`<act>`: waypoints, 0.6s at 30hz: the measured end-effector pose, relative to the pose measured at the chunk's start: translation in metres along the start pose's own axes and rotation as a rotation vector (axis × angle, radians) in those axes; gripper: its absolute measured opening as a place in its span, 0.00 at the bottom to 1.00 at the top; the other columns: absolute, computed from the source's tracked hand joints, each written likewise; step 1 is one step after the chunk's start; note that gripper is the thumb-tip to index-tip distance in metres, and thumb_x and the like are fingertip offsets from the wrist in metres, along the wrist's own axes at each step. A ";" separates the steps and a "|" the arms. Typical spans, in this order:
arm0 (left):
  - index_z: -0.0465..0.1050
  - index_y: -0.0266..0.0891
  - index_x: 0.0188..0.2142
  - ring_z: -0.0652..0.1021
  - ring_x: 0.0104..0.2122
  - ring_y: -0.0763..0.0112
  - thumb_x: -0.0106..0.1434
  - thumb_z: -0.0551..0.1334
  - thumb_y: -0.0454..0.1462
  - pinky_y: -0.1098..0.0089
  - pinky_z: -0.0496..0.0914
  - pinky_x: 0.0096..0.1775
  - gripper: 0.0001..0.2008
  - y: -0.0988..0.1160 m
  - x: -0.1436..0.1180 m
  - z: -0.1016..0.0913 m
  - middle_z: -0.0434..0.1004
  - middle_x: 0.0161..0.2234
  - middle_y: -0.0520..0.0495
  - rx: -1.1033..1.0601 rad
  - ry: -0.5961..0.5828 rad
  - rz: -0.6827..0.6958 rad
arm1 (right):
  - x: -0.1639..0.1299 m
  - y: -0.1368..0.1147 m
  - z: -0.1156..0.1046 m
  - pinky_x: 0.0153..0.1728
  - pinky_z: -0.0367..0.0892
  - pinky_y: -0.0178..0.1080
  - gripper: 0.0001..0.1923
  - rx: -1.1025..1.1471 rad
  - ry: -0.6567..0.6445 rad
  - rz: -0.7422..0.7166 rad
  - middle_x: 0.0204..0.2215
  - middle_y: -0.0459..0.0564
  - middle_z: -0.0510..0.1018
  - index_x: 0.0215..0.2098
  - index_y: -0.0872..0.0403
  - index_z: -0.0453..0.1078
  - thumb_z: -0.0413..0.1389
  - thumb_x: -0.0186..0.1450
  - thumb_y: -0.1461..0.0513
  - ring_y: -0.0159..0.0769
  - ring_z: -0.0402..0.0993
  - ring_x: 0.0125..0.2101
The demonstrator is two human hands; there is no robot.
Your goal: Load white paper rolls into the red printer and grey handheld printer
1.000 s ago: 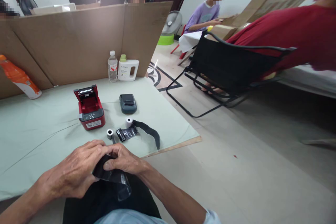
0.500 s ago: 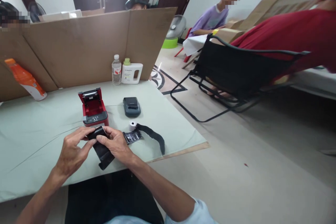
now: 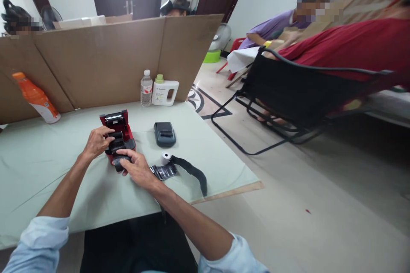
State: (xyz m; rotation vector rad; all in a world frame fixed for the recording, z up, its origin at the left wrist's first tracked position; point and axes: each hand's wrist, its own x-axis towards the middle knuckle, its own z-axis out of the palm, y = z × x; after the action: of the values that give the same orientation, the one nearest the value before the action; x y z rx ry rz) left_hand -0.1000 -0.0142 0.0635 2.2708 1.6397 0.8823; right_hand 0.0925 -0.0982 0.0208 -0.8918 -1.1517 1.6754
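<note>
My left hand (image 3: 96, 141) and right hand (image 3: 134, 167) both pinch a black roll (image 3: 117, 149) sitting in the open red printer (image 3: 117, 134). A gray printer (image 3: 164, 133) lies just beside the red one.

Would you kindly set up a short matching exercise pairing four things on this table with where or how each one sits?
Things:
1. red printer
2. grey printer
3. orange bottle
4. white paper roll

Places or states:
A. leaning against the cardboard wall
B. lid shut, nobody touching it
C. lid open, both hands at it
D. beside a black strip

Pairs: 1-C, 2-B, 3-A, 4-D
</note>
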 end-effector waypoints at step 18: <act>0.86 0.49 0.39 0.78 0.52 0.47 0.57 0.66 0.36 0.51 0.74 0.54 0.12 -0.005 0.020 0.026 0.87 0.43 0.46 0.250 -0.070 -0.084 | 0.012 0.009 -0.007 0.27 0.72 0.34 0.19 0.106 0.040 0.059 0.24 0.43 0.81 0.48 0.54 0.77 0.65 0.59 0.58 0.33 0.80 0.23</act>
State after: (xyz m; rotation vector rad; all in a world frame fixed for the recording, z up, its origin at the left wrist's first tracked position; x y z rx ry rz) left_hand -0.0849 0.0100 0.0472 2.3387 1.8905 0.6003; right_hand 0.0921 -0.0868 0.0096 -0.8965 -1.0089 1.7412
